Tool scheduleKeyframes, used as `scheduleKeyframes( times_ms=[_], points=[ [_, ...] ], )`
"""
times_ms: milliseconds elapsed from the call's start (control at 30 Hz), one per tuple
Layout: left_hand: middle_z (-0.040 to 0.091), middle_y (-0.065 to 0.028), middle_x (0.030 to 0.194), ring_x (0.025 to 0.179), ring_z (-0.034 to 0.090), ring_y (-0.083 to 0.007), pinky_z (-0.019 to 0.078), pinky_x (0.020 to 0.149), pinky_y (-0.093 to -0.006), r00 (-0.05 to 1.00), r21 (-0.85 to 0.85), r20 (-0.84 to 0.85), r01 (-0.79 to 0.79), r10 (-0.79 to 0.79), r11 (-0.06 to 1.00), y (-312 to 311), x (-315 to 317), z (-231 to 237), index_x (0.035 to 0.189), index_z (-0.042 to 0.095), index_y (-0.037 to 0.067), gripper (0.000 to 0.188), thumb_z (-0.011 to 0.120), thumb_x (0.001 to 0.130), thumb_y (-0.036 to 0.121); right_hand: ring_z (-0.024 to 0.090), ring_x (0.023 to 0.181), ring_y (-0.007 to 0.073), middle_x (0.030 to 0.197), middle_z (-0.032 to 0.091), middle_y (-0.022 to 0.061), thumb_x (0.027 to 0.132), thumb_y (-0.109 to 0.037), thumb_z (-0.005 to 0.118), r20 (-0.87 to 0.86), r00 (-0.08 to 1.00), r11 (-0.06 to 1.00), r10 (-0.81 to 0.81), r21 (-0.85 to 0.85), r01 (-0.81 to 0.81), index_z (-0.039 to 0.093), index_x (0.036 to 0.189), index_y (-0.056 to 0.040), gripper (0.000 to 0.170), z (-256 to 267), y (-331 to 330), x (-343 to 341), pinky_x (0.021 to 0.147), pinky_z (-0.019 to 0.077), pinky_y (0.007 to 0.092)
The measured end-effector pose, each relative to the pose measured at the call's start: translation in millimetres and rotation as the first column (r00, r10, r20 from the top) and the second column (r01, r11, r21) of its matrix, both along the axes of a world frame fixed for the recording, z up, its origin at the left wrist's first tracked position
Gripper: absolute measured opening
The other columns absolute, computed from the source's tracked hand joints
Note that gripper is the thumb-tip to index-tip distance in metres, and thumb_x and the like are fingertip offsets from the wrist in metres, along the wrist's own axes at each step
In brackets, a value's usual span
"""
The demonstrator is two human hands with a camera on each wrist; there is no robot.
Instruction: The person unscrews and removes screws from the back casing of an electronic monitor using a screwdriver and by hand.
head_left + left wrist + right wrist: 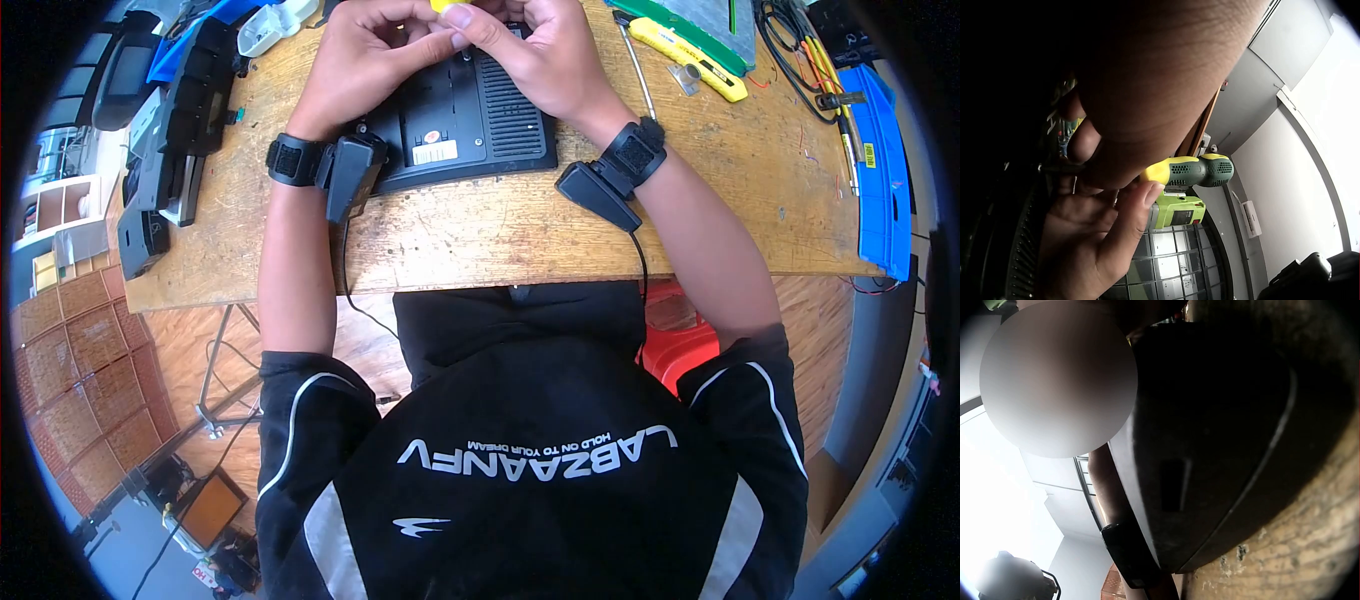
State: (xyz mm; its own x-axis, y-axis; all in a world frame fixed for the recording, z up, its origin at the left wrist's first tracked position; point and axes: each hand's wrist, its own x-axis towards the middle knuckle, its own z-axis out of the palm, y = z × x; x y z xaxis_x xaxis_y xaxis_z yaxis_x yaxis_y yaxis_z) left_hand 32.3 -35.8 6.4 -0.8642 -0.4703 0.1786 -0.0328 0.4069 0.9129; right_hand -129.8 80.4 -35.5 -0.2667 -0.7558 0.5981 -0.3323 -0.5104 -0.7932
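Observation:
A black device (425,115) with vents and a pale label lies on the wooden table, and its dark side (1222,444) fills much of the right wrist view. Above it stands a screwdriver with a yellow and dark green handle (447,4) (1191,170), its shaft pointing at the device. My right hand (540,65) (1094,244) pinches the yellow lower part of the handle. The fingers of my left hand (370,60) (1154,75) curl round the shaft just below. Where the tip meets the device is hidden by the hands.
Right of the device lie a yellow cutter (690,60), a thin metal rod (638,75) and cables (790,40). A blue tray (880,170) stands at the right edge. Black parts (200,90) and a clear box (265,30) are at the left. A green tool (1179,211) is behind the screwdriver.

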Motion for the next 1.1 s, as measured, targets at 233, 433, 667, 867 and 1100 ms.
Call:
scheduleKeyframes(
  times_ms=[233, 433, 667, 867, 1100],
  points=[
    [0.065, 0.0064, 0.071, 0.060, 0.049, 0.0003, 0.0360, 0.053, -0.0185, 1.000, 0.000, -0.003, 0.002, -0.002, 1.000, -1.0, -0.1, -1.3, 0.099, 0.079, 0.004, 0.009, 0.076, 0.091, 0.004, 0.065, 0.090, 0.0161, 0.108, 0.067, 0.0134, 0.095, -0.020, 0.073, -0.008, 1.000, 1.000, -0.006, -0.010, 0.006, 0.063, 0.124, 0.0090, 0.042, -1.6, -0.6, -0.9, 0.079, 0.0535, 0.0271],
    [0.065, 0.0065, 0.071, 0.060, 0.048, 0.0005, 0.0355, 0.053, -0.0185, 1.000, -0.001, -0.011, 0.006, -0.006, 1.000, -1.7, 0.0, -2.5, 0.099, 0.079, 0.004, 0.009, 0.076, 0.091, 0.004, 0.064, 0.090, 0.0160, 0.108, 0.068, 0.0133, 0.095, -0.021, 0.073, -0.009, 1.000, 1.000, -0.001, -0.014, 0.001, 0.063, 0.123, 0.0089, 0.042, -1.7, -0.7, -1.4, 0.079, 0.0533, 0.0274],
    [0.071, 0.0012, 0.079, 0.070, 0.060, -0.0038, 0.0464, 0.063, -0.0195, 0.999, 0.024, -0.044, 0.000, 0.001, 1.000, 2.3, -0.6, -0.1, 0.100, 0.078, 0.000, 0.009, 0.074, 0.092, 0.004, 0.066, 0.089, 0.0156, 0.106, 0.069, 0.0123, 0.096, -0.022, 0.073, -0.004, 1.000, 1.000, -0.021, 0.003, 0.021, 0.064, 0.122, 0.0072, 0.039, 8.7, 5.5, 3.8, 0.079, 0.0537, 0.0271],
    [0.076, -0.0125, 0.100, 0.095, 0.072, -0.0206, 0.0557, 0.091, -0.0335, 0.984, 0.157, -0.177, 0.030, -0.001, 0.987, -16.7, 2.1, -13.1, 0.108, 0.073, -0.006, 0.035, 0.051, 0.105, 0.020, 0.069, 0.089, 0.0147, 0.105, 0.072, 0.0117, 0.099, -0.022, 0.070, 0.083, 0.996, 0.999, 0.037, 0.016, -0.038, 0.066, 0.118, 0.0042, 0.032, 3.8, 0.1, -0.2, 0.078, 0.0552, 0.0270],
    [0.072, -0.0173, 0.117, 0.110, 0.068, -0.0257, 0.0507, 0.104, -0.0383, 0.981, 0.284, -0.182, -0.008, 0.062, 0.959, -17.5, -1.1, -13.3, 0.122, 0.066, -0.008, 0.047, 0.040, 0.109, 0.029, 0.068, 0.091, 0.0137, 0.107, 0.071, 0.0109, 0.099, -0.020, 0.069, 0.136, 0.991, 1.000, -0.012, 0.015, 0.010, 0.066, 0.119, 0.0046, 0.032, 7.1, 3.6, 3.8, 0.081, 0.0547, 0.0271]
  ],
)
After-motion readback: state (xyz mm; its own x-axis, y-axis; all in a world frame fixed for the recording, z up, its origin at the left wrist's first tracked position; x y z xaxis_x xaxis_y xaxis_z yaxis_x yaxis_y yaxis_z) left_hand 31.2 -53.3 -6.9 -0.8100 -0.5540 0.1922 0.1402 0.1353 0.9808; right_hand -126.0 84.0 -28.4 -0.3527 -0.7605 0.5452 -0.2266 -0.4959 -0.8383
